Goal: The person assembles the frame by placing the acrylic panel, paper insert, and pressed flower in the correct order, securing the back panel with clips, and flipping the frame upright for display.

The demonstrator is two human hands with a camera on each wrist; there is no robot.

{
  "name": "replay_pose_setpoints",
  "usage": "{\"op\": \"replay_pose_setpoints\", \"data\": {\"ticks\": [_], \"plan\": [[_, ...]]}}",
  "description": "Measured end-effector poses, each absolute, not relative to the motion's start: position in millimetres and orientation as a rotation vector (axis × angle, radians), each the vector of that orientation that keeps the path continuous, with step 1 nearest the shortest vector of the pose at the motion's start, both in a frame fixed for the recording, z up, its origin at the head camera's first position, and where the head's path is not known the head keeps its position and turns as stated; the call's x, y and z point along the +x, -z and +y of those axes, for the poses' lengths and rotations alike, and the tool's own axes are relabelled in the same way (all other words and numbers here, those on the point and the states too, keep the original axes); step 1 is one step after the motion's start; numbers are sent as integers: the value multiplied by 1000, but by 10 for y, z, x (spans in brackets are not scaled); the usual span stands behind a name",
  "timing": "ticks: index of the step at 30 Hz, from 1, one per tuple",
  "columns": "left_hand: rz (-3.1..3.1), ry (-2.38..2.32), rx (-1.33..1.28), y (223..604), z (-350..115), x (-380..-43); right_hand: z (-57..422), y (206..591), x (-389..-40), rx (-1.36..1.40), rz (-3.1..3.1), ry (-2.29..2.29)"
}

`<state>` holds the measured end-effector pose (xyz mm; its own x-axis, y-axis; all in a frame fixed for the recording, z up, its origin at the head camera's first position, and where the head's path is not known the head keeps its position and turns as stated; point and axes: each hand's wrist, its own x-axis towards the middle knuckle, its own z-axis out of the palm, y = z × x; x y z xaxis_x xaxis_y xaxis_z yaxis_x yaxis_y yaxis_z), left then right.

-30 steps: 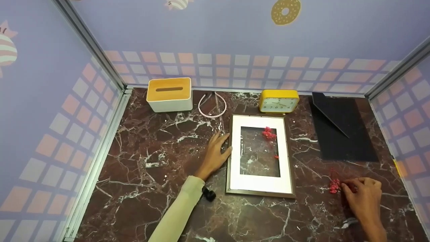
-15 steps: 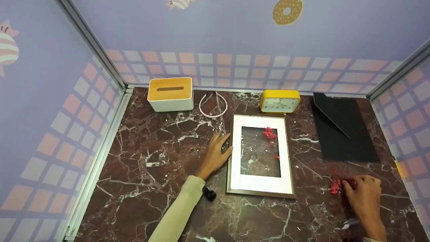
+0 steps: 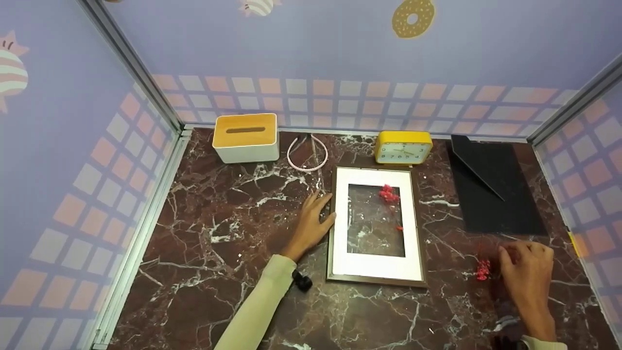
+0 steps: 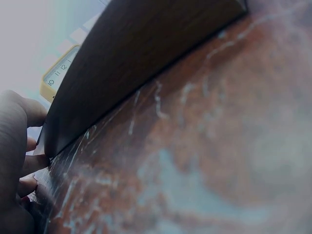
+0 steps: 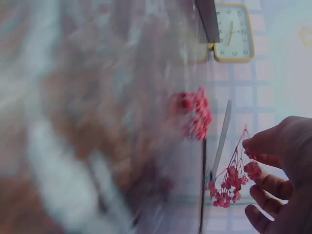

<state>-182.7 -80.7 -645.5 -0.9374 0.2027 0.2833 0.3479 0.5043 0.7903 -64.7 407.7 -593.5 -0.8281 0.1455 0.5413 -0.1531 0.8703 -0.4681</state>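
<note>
My left hand rests on the table against the left edge of a picture frame, fingertips and thumb right at its side. The frame lies flat, with a white mat around a see-through middle. Inside the opening, at the upper right, is a red dried-flower cluster. My right hand pinches a small sprig of pink-red dried flowers between thumb and index finger; in the head view the hand hides this sprig. Just left of that hand, another dried-flower sprig lies on the table.
A black backing board with a raised stand flap lies at the right. Along the back stand a yellow alarm clock, a pink headband and a white tissue box with a wooden lid. Patterned walls close the sides and back.
My right hand has moved slightly forward and away from the sprig on the table, carrying the pinched flowers. The left hand and the picture frame have stayed put.
</note>
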Motion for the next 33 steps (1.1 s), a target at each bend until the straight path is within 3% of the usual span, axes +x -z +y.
{"op": "replay_pose_setpoints", "data": {"ticks": [19,33], "plan": [[-2601,1418,-447,6458,-821,-1812,3147,5861,-1291,282,-2297,-830],[-2598,1415,-463,6468,-813,-1825,2578,5879,-1435,380,-2324,-966]]}}
